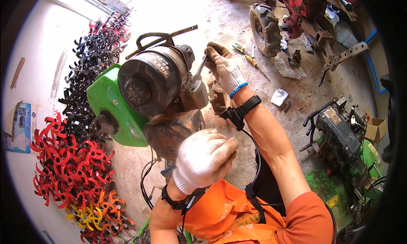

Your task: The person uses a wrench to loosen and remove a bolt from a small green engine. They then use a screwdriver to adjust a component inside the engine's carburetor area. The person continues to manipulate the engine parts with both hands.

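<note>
Bare concrete floor (237, 15), stained and dusty, runs across the frame; a white wall at left carries stacked red and black tiller blades (72, 167).

At centre sits a small engine (157, 81) with a green cowl (111, 102) and a black cylindrical air-cleaner housing. The right hand (224, 70), gloved, is closed around a slim metal tool, seemingly a wrench (199, 70), whose tip bears on a fitting at the engine's upper right. The left hand (203, 157), in a white knit glove, is curled into a loose fist below centre, touching nothing I can confirm.

Risks, as judged:
- The wrench could slip off the fitting under load, driving the knuckles into the housing.
- With the left hand off the engine, nothing visibly steadies it; it may shift.
- Loose screwdrivers (250, 57) and a rag (279, 96) on the floor, upper centre, invite tripping.
- Cables (146, 180) trailing below the engine could snag.
</note>
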A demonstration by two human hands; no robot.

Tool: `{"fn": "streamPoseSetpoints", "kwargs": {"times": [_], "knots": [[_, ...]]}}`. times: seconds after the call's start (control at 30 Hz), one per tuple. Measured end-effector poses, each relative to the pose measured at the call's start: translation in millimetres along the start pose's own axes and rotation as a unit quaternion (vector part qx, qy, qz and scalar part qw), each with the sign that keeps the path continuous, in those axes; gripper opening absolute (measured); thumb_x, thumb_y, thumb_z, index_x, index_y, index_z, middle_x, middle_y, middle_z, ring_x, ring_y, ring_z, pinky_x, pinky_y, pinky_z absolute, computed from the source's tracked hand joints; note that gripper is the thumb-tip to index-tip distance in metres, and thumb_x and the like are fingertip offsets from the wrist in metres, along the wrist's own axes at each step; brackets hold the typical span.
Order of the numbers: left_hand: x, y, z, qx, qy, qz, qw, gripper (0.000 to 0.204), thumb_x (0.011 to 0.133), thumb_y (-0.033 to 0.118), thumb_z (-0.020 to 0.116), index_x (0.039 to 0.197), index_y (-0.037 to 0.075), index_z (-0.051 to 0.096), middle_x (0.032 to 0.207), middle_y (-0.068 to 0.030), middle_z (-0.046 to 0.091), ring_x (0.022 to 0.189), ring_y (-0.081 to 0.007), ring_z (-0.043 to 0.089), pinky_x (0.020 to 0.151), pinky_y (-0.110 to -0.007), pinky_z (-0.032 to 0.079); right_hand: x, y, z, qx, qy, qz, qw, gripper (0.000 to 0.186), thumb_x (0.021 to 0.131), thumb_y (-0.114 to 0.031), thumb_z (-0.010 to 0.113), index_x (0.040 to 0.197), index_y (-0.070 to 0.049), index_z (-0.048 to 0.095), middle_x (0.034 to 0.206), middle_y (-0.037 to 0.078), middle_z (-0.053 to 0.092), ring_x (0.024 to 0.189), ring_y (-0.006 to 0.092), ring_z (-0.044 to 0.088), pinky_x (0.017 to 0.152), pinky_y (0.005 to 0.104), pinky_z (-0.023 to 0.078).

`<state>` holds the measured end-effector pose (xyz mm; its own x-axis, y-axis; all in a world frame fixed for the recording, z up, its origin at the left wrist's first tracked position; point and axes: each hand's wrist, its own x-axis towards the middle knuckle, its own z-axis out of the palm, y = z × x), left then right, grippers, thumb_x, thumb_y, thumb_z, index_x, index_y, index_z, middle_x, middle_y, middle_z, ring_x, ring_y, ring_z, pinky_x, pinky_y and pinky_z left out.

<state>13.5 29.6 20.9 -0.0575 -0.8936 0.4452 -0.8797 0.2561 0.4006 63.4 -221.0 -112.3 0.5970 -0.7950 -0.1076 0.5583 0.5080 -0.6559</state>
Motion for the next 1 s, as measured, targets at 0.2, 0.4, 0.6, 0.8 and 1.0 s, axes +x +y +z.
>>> {"fn": "streamPoseSetpoints", "kwargs": {"times": [0.2, 0.4, 0.6, 0.8, 1.0], "knots": [[3, 0, -1, 0.005, -0.002, 0.002, 1.000, 0.036, 0.084, 0.005, 0.093, 0.119, 0.005, 0.086, 0.102, -0.0119, 0.084, 0.097, -0.0351, 0.084, 0.096, -0.048, 0.070, -10, 7, -17, -0.003, 0.032, 0.040, 0.999, 0.040, 0.117, -0.010, 0.085, 0.154, -0.006, 0.072, 0.131, 0.008, 0.083, 0.114, 0.0185, 0.083, 0.093, 0.0347, 0.075], [4, 0, 0, 0.012, 0.016, 0.013, 1.000, 0.035, 0.085, 0.007, 0.094, 0.119, 0.004, 0.086, 0.099, -0.0118, 0.082, 0.094, -0.0340, 0.083, 0.092, -0.047, 0.069, -14, 11, -32, -0.025, -0.002, 0.040, 0.999, 0.038, 0.117, -0.012, 0.086, 0.152, -0.007, 0.072, 0.128, 0.006, 0.084, 0.109, 0.0161, 0.083, 0.089, 0.0319, 0.074], [1, 1, -2, 0.005, -0.003, -0.005, 1.000, 0.039, 0.083, 0.002, 0.093, 0.121, 0.005, 0.087, 0.105, -0.0118, 0.086, 0.100, -0.0362, 0.086, 0.098, -0.049, 0.070, -24, 23, -25, 0.010, 0.015, 0.032, 0.999, 0.037, 0.116, -0.016, 0.088, 0.149, -0.008, 0.073, 0.124, 0.007, 0.086, 0.096, 0.0157, 0.084, 0.080, 0.0295, 0.071], [0, 1, -1, -0.007, -0.001, -0.009, 1.000, 0.038, 0.081, -0.002, 0.091, 0.118, 0.004, 0.086, 0.105, -0.0120, 0.087, 0.101, -0.0380, 0.087, 0.098, -0.050, 0.070, -36, 18, -32, -0.044, 0.016, 0.046, 0.998, 0.035, 0.115, -0.016, 0.089, 0.146, -0.008, 0.074, 0.116, 0.007, 0.086, 0.088, 0.0144, 0.082, 0.065, 0.0287, 0.065], [1, -2, -1, -0.026, 0.005, -0.001, 1.000, 0.036, 0.081, -0.002, 0.091, 0.117, 0.004, 0.085, 0.104, -0.0122, 0.086, 0.098, -0.0378, 0.086, 0.096, -0.051, 0.070, -35, 9, -30, -0.092, -0.013, 0.031, 0.995, 0.036, 0.115, -0.013, 0.088, 0.147, -0.006, 0.071, 0.112, 0.006, 0.084, 0.085, 0.0129, 0.080, 0.062, 0.0288, 0.064]]}}
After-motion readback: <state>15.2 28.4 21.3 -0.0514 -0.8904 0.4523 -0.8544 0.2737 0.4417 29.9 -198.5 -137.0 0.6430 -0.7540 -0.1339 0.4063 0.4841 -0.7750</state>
